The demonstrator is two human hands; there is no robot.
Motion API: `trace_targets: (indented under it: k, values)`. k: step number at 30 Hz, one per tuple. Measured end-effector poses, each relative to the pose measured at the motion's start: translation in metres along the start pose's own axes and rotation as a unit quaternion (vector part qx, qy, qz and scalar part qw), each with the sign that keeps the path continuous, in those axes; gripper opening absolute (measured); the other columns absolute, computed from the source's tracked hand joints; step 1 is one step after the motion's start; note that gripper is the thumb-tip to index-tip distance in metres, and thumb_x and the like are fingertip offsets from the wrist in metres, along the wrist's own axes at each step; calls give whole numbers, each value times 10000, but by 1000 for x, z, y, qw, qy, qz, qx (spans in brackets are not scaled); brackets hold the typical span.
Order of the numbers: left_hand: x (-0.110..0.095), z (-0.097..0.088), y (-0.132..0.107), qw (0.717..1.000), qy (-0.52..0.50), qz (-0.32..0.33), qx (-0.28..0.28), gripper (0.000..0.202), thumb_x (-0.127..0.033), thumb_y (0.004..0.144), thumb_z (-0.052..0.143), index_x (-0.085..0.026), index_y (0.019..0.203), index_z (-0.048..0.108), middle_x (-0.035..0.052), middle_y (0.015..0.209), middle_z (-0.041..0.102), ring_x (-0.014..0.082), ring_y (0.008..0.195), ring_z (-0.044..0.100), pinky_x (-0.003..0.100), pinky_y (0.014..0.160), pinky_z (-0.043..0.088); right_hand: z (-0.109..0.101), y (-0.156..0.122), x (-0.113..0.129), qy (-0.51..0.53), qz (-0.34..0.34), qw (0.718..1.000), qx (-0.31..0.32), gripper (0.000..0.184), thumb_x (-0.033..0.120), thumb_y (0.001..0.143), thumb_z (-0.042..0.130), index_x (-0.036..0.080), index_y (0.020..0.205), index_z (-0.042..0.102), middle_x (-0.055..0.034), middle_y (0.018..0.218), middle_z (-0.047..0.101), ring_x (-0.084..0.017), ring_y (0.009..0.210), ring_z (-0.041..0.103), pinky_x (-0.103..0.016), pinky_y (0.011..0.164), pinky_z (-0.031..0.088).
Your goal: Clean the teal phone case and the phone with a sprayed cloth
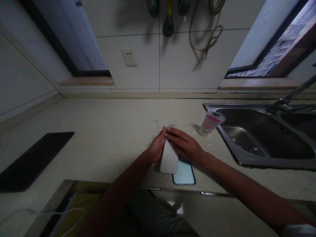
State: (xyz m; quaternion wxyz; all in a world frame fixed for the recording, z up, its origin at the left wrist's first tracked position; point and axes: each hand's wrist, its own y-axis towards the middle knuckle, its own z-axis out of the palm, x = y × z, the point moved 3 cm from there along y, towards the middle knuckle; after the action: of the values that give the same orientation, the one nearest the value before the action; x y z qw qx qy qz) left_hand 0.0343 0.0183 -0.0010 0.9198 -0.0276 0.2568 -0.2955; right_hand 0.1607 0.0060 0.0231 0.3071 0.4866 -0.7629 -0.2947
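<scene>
A white flat rectangular object (169, 159), like a phone or its case seen from the back, stands tilted on the pale countertop (111, 131). My left hand (156, 148) grips its left side and my right hand (184, 144) lies over its top and right side. Under my right wrist a light blue phone-shaped item (184, 173) lies flat near the counter's front edge.
A white tube with a pink label (209, 123) stands beside the steel sink (261, 161) at the right, with a tap (288, 97) over it. A black cooktop (32, 158) sits at the left. A white cable (49, 214) lies in the open drawer below.
</scene>
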Motion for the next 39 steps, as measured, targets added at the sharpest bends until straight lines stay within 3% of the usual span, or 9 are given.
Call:
trace_targets:
  k: [5,10,18,26,35,39]
  values:
    - [1,-1,-3,999,5,-35,24,556,-660,911,509,-165,1118,656,42,708,645,189,689,675,277,650,529,-1,1,-2,-36,13,999,-12,415,179,998,519,205,1412,526,-175,1364,615,-261,1295,582,-467,1010,576]
    - [-4,0,-8,995,2,-84,50,639,-672,959,328,-173,1263,588,72,837,700,215,744,700,364,736,572,-2,0,-12,-79,50,995,-25,381,299,982,590,165,1339,596,-184,1290,663,-279,1206,642,-468,971,600]
    - [-10,3,-9,997,-10,-64,36,740,-694,959,203,-158,1279,600,126,910,717,238,775,708,396,765,572,-5,-2,-12,-77,30,996,-34,268,191,957,617,159,1216,677,-172,1239,703,-266,1157,682,-441,951,622]
    - [-13,6,-8,998,-30,-59,22,801,-741,929,205,-118,1166,650,122,844,695,232,735,693,336,712,544,-2,-4,-6,-17,-13,1000,-23,374,153,985,530,207,1351,586,-150,1233,699,-250,1165,662,-447,925,612]
    - [-13,5,-8,999,-19,-46,6,765,-747,925,279,-116,1132,658,124,867,700,224,753,685,322,701,520,-6,1,-3,-23,76,996,-42,423,215,961,595,210,1380,533,-144,1187,630,-244,1109,639,-412,880,614]
    - [-13,5,-8,999,-13,-49,-10,759,-716,949,223,-118,1157,642,122,857,704,243,794,696,352,736,532,-6,0,-10,-58,88,994,-18,307,243,980,569,191,1279,614,-139,1106,658,-242,1005,653,-401,818,611]
